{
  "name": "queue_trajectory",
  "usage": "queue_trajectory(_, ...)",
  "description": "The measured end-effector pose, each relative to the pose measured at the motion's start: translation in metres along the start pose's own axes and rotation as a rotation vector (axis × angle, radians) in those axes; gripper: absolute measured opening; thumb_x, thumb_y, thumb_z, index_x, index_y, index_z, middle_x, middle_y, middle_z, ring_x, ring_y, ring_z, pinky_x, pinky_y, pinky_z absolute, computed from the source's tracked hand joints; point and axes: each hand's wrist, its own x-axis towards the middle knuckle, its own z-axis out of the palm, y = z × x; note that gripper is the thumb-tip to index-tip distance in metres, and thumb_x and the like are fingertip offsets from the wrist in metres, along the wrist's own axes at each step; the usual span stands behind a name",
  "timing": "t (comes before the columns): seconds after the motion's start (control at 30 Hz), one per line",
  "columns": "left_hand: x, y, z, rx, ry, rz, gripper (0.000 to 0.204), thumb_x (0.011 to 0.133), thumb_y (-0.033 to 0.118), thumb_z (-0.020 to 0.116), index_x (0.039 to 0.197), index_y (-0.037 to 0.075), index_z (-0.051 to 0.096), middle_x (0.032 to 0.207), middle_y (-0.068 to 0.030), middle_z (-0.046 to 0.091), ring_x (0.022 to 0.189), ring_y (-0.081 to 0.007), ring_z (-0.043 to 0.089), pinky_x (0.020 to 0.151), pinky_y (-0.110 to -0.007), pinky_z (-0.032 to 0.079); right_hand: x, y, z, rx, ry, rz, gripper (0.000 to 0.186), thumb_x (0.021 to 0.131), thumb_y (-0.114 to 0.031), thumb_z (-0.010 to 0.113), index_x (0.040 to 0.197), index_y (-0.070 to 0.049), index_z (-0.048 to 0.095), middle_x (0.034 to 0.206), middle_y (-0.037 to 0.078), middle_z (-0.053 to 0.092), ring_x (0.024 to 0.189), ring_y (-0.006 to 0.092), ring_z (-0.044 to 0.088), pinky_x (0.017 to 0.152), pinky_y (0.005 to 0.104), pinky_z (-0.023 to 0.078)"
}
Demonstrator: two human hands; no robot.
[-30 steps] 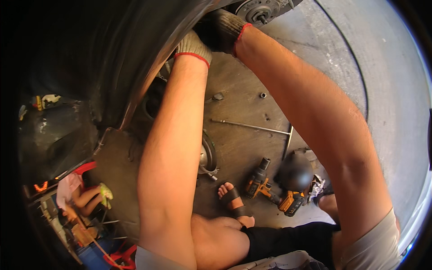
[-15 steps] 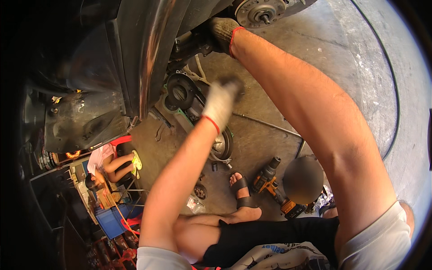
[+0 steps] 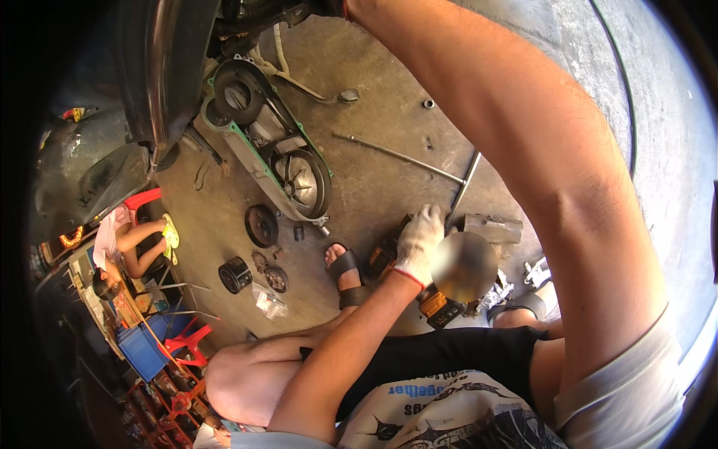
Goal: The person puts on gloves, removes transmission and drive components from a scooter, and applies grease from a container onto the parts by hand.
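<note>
My left hand point(image 3: 422, 241), in a white knit glove with a red cuff, is low over the floor beside an orange and black cordless drill point(image 3: 441, 308). Its fingers look extended and slightly bent; their tips and the thumb are partly hidden. A blurred round patch covers what lies just right of it. My right hand point(image 3: 326, 6), in a dark glove, reaches under the vehicle at the top edge, fingers out of sight. Left of centre lies a scooter belt-drive case point(image 3: 258, 142) with green gasket edging, showing a pulley point(image 3: 298, 179) at its near end.
A metal rod wrench point(image 3: 404, 159) and a small socket point(image 3: 428, 103) lie beyond the drill, near a metal cylinder point(image 3: 490, 228). A black disc point(image 3: 261, 226), a drum point(image 3: 235, 275) and a plastic bag point(image 3: 269, 302) are left of my sandalled foot point(image 3: 345, 271). Another person point(image 3: 120, 236) sits far left.
My left hand has swung from above the drive case down and right to the drill. The view has shifted, so the scene sits farther up and left. My right arm still reaches upward.
</note>
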Motion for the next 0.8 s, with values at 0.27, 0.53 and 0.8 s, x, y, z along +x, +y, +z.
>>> queue_trajectory(0.27,-0.058,0.026,0.028,0.005,-0.044,0.128,0.113,0.067,0.038,0.086,0.151,-0.004,0.023,0.154,-0.0273,0.024,0.141,-0.0448,0.029,0.117,-0.052,0.027,-0.004,-0.007,-0.006,0.584,0.033,0.270,0.029,0.092,-0.023,0.061,0.118,-0.012,0.066,0.110,0.012,0.068,0.101,0.0158,0.063,0.085,0.0297,0.048)
queue_trajectory(0.53,-0.046,0.062,0.016,-0.014,-0.224,0.015,0.122,0.065,0.038,0.089,0.151,-0.010,0.017,0.156,-0.0327,0.016,0.144,-0.0504,0.021,0.119,-0.053,0.024,-0.007,-0.005,-0.007,0.870,0.077,0.397,0.026,0.093,-0.023,0.059,0.113,-0.009,0.067,0.102,0.012,0.069,0.092,0.0178,0.065,0.078,0.0325,0.050)
queue_trajectory(0.8,-0.046,0.052,0.001,0.019,0.162,0.216,0.055,0.081,0.030,0.070,0.126,0.003,0.052,0.120,-0.0196,0.054,0.111,-0.0372,0.053,0.096,-0.047,0.045,-0.002,-0.007,-0.007,1.048,0.128,0.463,0.024,0.094,-0.023,0.057,0.109,-0.007,0.068,0.094,0.012,0.070,0.082,0.0197,0.067,0.070,0.0353,0.053)
